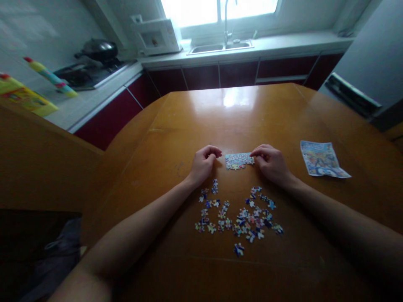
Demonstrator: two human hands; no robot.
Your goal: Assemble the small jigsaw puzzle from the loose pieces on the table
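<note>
A partly joined jigsaw puzzle [237,160] lies flat on the wooden table, a pale patterned strip with an uneven lower edge. My right hand [271,162] is at its right end, with thumb and fingertips closed on the edge there; whether a single loose piece is between them is too small to tell. Just left of the puzzle, my left hand [204,162] rests on the table, fingers loosely bent and a small gap between them and the puzzle. I see nothing in it. Loose jigsaw pieces [242,216] are scattered between my forearms, many blue, white and multicoloured.
A creased, printed picture sheet [321,159] lies to the right on the table [195,117]. Beyond the far edge are a sink [208,49], a microwave [157,37] and a dark pot [100,50] on a stove. Yellow containers [27,95] stand at the left.
</note>
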